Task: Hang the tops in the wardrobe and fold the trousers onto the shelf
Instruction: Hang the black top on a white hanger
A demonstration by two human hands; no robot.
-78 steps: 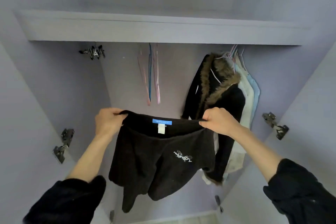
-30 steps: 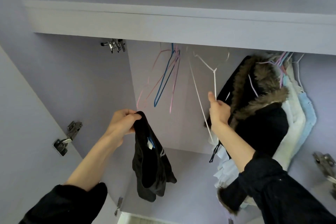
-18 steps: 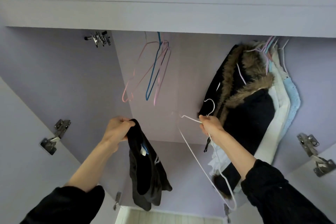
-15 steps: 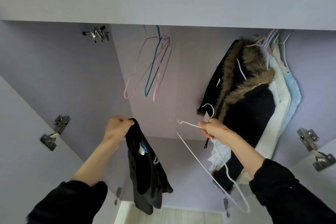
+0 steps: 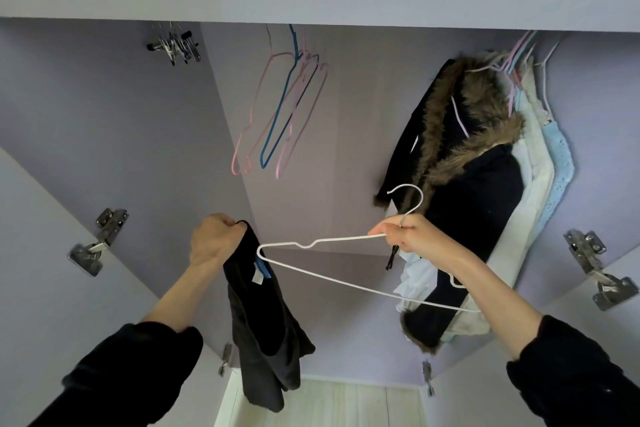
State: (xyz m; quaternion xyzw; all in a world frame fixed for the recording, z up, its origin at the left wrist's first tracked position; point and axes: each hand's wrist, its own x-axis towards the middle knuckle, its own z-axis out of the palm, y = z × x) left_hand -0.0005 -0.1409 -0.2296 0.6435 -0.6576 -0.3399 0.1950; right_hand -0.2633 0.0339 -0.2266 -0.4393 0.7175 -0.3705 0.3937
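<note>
Gripping black top (image 5: 263, 315) bunched: left hand (image 5: 214, 239). Right hand (image 5: 412, 239) clamped on white wire hanger (image 5: 332, 276), hanger tip touching top.

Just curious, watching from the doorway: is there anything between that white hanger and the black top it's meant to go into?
Nothing visible. The right hand grips the white hanger below its hook, and the hanger's far tip already reaches the black top hanging from the left hand.

A home bedroom wardrobe (image 5: 104, 121): lilac panels, door hinges (image 5: 98, 241), empty wire hangers (image 5: 277, 114) upper centre, hung coats (image 5: 467, 201) (fur-trimmed) right.
</note>
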